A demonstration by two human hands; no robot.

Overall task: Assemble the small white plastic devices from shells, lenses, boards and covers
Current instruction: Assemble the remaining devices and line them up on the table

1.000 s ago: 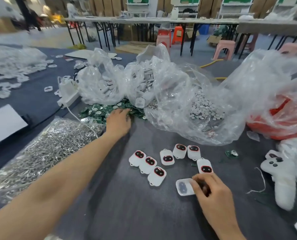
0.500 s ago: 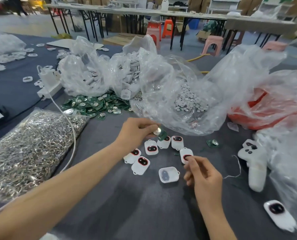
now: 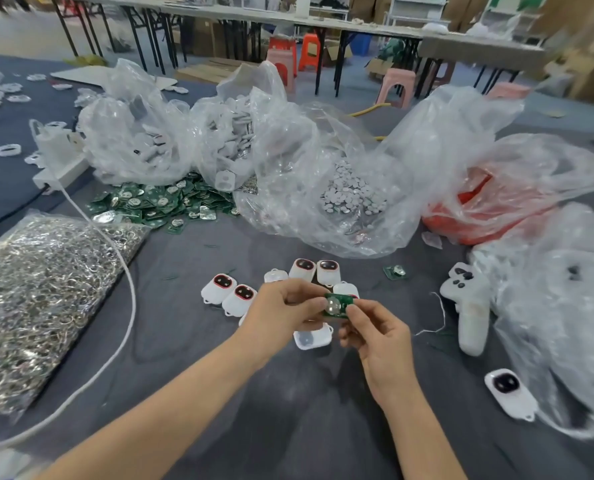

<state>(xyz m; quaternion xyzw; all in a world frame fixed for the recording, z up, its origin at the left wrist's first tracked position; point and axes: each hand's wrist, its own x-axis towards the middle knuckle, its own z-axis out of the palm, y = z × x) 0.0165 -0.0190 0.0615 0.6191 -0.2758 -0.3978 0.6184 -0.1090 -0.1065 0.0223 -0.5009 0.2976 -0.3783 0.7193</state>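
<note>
My fingers (image 3: 352, 308) are closed narrow on a green circuit board (image 3: 335, 304). The left hand (image 3: 285, 308) pinches its left end and the right hand (image 3: 378, 336) its right end. The board is held clear of the desk (image 3: 288, 420). Its long axis runs left to right, and its round silver part faces up.

The open shell (image 3: 312, 338) lies on the desk just below the board and a little nearer to me, between the two hands, open side up. Its long axis also runs roughly left to right, with the loop end to the right. Judgement: the board needs only to come down and slightly back, since the two axes already about agree. Both hands are about equally near the shell, and the right hand sits closer to its loop end.

Beyond the fingers lie the lensed shells (image 3: 241, 296), some partly hidden by my hands. One stray board (image 3: 395, 271) lies apart to the right.

Containers:
- A heap of loose boards (image 3: 160, 202) lies unbagged on the desk.
- The clear bag (image 3: 354, 199) behind it holds small white discs.
- The bag of white plastic parts (image 3: 143, 147) sits to the left of that.
- The flat bag (image 3: 39, 292) at far left holds metal rings.
- The red bag (image 3: 486, 209): contents cannot be told.
</note>
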